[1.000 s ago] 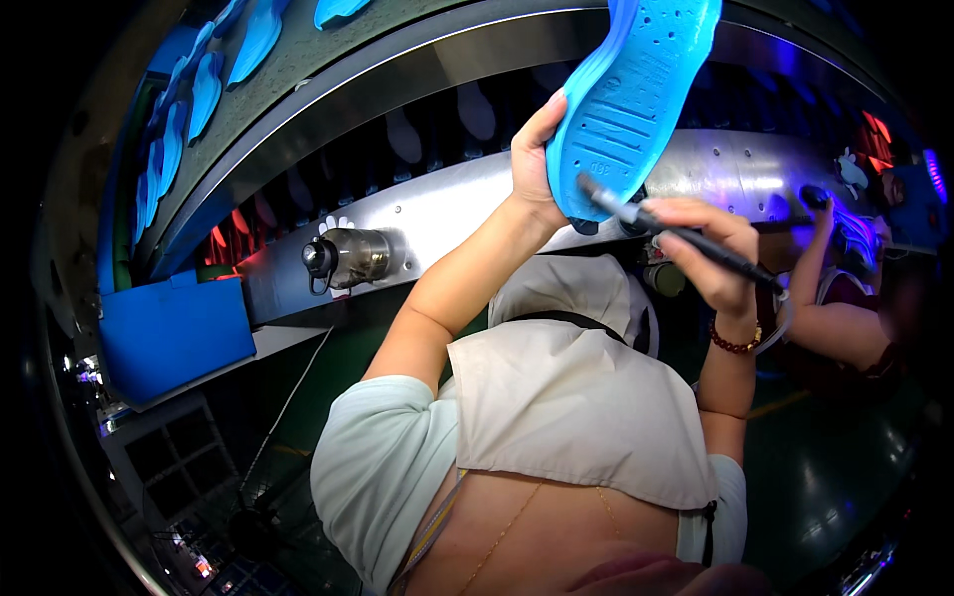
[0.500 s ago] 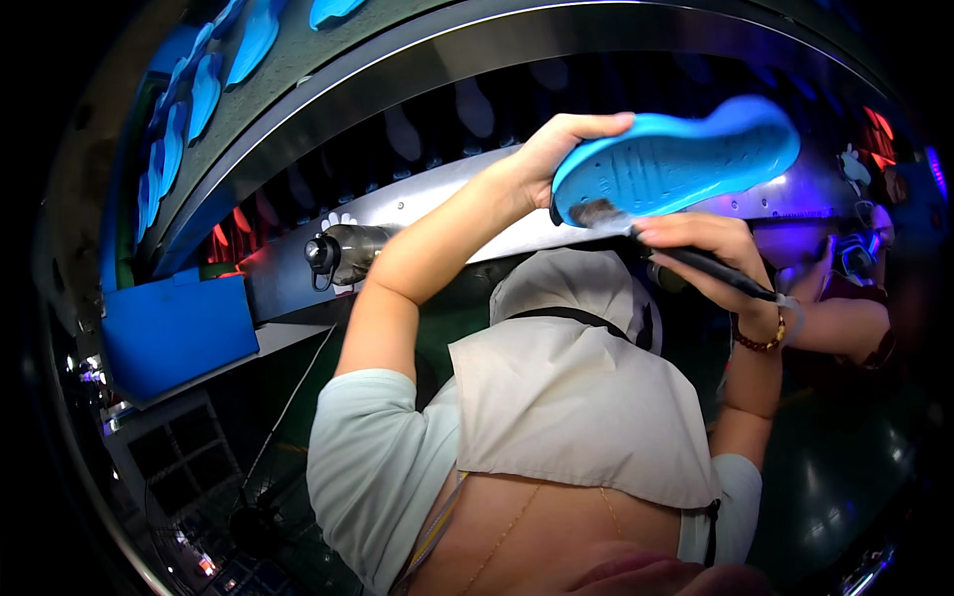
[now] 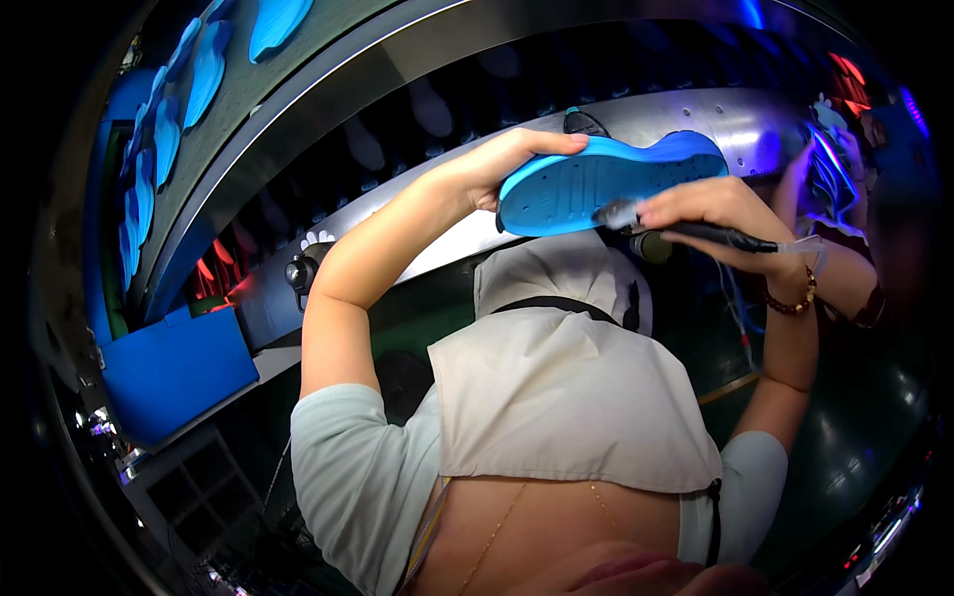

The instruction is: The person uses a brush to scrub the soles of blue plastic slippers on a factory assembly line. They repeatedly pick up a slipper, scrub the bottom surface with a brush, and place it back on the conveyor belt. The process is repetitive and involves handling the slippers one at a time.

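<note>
A bright blue shoe sole is held up over the metal edge of the line, its recessed, patterned face turned toward the view. My left hand grips its left end, thumb along the upper edge and the fingers mostly hidden behind. In my right hand is a brush with a black handle and a thin clear tube at its rear end. Its blurred bristles are at the sole's lower edge, just left of my right fingers; whether they touch cannot be made out.
More blue soles lie on the curved conveyor at upper left. Dark sole shapes line the shaded lower level. A bottle stands by the steel ledge, near a blue panel. At right, another person's arms are close by.
The sole has shifted left relative to my body and tilted. My right hand has moved the brush from the sole's left end along its lower edge toward the middle. Both grips remain.
</note>
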The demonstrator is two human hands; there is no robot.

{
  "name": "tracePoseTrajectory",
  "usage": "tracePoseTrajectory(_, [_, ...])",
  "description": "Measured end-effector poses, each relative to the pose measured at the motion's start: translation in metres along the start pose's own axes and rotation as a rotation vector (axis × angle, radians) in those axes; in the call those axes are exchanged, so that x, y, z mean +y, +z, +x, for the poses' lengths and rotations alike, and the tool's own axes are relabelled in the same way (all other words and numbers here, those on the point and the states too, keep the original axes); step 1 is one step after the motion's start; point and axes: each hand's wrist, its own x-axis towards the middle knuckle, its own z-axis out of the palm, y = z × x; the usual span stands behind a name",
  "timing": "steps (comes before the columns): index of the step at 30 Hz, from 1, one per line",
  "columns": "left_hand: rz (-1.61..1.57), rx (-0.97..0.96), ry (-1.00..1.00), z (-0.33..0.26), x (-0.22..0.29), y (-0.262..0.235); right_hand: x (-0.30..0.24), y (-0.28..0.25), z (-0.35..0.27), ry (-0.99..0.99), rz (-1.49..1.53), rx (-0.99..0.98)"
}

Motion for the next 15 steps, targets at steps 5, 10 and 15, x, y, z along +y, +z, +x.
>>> tracePoseTrajectory(5, [0.111, 0.096, 0.000, -0.007, 0.008, 0.005, 0.011, -0.005, -0.016, 0.124, -0.174, -0.105])
tracePoseTrajectory(10, [-0.430, -0.107, 0.130, 0.018, -0.024, -0.008, 0.005, 0.014, -0.007, 0.367, 0.611, 0.319])
tracePoseTrajectory(15, [-0.546, -0.176, 0.126, 0.043, -0.029, -0.004, 0.079, 0.020, -0.021, 0.423, 0.546, 0.685])
